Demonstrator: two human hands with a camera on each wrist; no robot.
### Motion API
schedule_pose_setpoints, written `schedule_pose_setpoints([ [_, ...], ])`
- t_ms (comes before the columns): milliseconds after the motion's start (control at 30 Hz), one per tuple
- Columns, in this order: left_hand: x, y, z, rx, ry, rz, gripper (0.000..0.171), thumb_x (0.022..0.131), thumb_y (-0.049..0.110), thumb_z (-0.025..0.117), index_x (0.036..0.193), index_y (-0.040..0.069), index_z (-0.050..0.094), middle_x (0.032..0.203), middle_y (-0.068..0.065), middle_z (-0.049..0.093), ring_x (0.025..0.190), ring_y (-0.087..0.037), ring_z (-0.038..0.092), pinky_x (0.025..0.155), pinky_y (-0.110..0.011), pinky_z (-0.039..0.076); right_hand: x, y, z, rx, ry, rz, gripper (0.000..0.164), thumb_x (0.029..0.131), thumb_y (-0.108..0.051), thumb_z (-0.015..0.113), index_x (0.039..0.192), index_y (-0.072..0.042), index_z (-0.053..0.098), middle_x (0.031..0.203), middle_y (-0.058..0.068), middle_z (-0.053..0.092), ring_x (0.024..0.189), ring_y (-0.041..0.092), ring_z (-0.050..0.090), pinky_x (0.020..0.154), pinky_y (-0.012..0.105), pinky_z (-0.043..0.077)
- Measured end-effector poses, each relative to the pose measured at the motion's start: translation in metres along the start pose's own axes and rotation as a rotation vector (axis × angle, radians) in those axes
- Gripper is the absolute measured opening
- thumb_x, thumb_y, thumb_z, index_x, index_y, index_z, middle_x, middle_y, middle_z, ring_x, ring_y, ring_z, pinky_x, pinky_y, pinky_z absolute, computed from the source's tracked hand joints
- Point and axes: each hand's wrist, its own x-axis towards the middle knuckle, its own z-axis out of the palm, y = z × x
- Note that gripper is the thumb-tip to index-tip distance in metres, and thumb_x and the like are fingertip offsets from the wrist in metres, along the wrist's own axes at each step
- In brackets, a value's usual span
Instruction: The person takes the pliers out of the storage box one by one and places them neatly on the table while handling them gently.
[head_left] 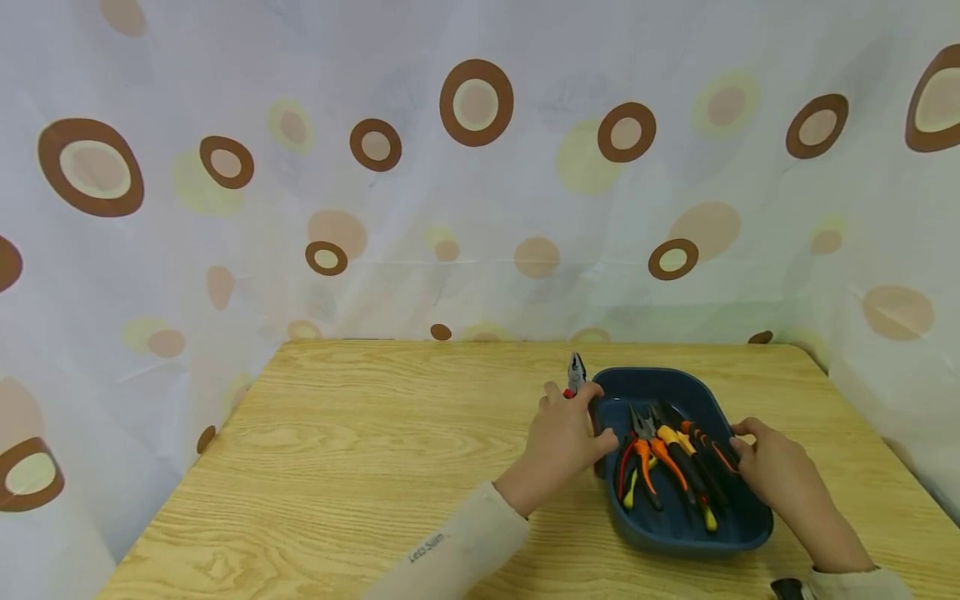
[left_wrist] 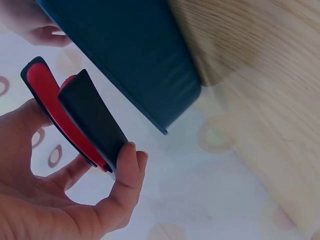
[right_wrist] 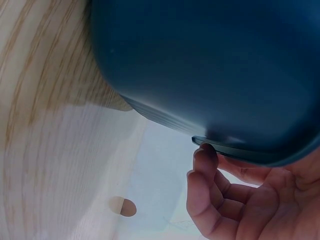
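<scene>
My left hand (head_left: 558,442) holds a pair of pliers (left_wrist: 95,120) with red and black handles, beside the left wall of a dark blue plastic basin (head_left: 690,546). The metal nose of the pliers points toward the back of the table in the head view. In the left wrist view, fingers and thumb are curled around the handles. My right hand (head_left: 783,471) grips the basin's right rim, fingertips under the lip in the right wrist view. Inside the basin lie orange-handled pliers (head_left: 678,468) and several other hand tools with yellow, black and red handles, partly overlapping.
The basin stands at the right side of a light wooden table (head_left: 337,450). A white curtain (head_left: 420,208) with brown and beige oval prints hangs behind the table and along its sides. A small black object (head_left: 787,588) shows at the right sleeve.
</scene>
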Motion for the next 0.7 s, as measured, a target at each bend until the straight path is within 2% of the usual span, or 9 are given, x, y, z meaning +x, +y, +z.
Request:
schedule_pose_setpoints([
  [300,0.004,-0.021,0.007,0.041,-0.006,-0.033,0.046,0.083,0.035,0.071,0.125,0.023,0.055,0.106,-0.015,0.046,0.080,-0.023,0.048,0.051,-0.025,0.040,0.000,0.000,0.000,-0.006,0.016,-0.002,0.034,0.099,-0.008,0.043,0.121,0.019,0.046,0.060,0.005,0.047,0.051,0.019,0.043,0.048,0.033,0.035],
  [500,0.004,-0.027,0.012,0.080,-0.045,-0.050,0.044,0.084,0.039,0.070,0.122,0.021,0.056,0.105,-0.015,0.047,0.083,-0.025,0.051,0.055,-0.028,0.043,0.000,0.000,0.000,-0.011,0.019,-0.001,0.035,0.099,-0.008,0.043,0.121,0.019,0.046,0.061,0.005,0.049,0.052,0.019,0.044,0.048,0.033,0.035],
  [700,0.003,-0.030,0.023,0.126,-0.096,-0.068,0.046,0.082,0.040,0.073,0.121,0.021,0.058,0.104,-0.015,0.047,0.085,-0.026,0.053,0.055,-0.029,0.045,0.002,0.001,0.000,-0.017,-0.002,0.012,0.035,0.099,-0.009,0.043,0.121,0.018,0.046,0.065,0.007,0.052,0.054,0.020,0.046,0.050,0.033,0.036],
])
